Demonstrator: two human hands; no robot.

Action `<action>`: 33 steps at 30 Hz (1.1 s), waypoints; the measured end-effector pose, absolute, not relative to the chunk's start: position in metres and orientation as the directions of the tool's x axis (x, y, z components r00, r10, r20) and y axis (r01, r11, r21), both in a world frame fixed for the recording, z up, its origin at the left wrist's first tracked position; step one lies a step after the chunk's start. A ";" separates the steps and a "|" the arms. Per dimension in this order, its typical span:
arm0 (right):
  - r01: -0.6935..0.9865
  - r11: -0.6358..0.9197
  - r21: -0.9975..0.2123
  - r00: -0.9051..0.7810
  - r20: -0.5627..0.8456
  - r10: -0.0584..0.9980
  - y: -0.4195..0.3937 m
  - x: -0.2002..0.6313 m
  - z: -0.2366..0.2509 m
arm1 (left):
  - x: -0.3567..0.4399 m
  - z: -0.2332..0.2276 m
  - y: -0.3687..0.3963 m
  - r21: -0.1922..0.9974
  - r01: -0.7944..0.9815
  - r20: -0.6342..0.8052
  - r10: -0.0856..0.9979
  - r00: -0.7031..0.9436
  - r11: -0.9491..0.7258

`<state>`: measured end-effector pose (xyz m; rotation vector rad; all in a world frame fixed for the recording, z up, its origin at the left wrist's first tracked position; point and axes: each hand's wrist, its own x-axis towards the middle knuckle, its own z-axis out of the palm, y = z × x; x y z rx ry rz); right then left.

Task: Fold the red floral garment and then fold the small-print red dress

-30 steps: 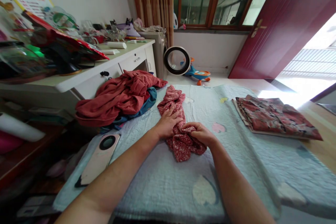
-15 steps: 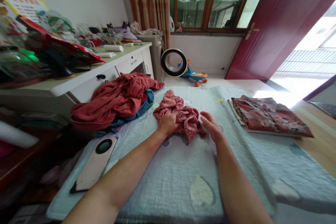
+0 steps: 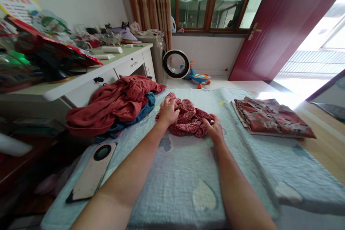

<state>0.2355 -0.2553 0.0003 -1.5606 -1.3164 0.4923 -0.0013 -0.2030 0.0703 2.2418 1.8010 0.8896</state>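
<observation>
Red speckled fabric (image 3: pixel 185 118), soft and crumpled into a rounded heap of loose folds, lies at the centre of the frame on a crinkled pale-blue quilt (image 3: pixel 175 187). Left hand (image 3: pixel 168 112) rests over its left side, fingers loosely bent; right hand (image 3: pixel 215 129) touches its right edge, and whether either pinches the fabric cannot be told. Flat-folded patterned cloth (image 3: pixel 272 116) sits at frame right.
</observation>
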 end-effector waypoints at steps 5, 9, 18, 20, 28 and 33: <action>0.699 0.190 -0.689 0.136 0.390 0.911 -0.257 0.219 -0.008 | -0.023 0.053 -0.188 0.372 0.926 0.016 0.998 0.066 -0.068; 0.743 0.205 -0.637 0.087 0.396 0.914 -0.256 0.213 -0.016 | -0.024 0.041 -0.191 0.339 0.937 -0.010 0.995 0.097 -0.088; 0.611 0.133 -0.780 0.280 0.370 0.886 -0.256 0.228 -0.001 | -0.021 0.070 -0.251 0.470 0.876 0.069 0.994 0.086 -0.108; 0.561 0.067 -0.825 0.402 0.343 0.849 -0.254 0.236 -0.001 | -0.019 0.081 -0.276 0.568 0.808 -0.022 0.978 0.207 -0.158; 0.729 -0.180 -0.660 0.535 0.387 0.751 -0.251 0.256 -0.003 | -0.035 0.098 -0.279 0.427 0.763 0.124 0.867 0.482 -0.486; 0.847 -0.229 -0.480 0.387 0.261 0.884 -0.259 0.248 0.007 | -0.045 0.066 -0.255 0.205 0.843 -0.115 0.844 0.525 -0.497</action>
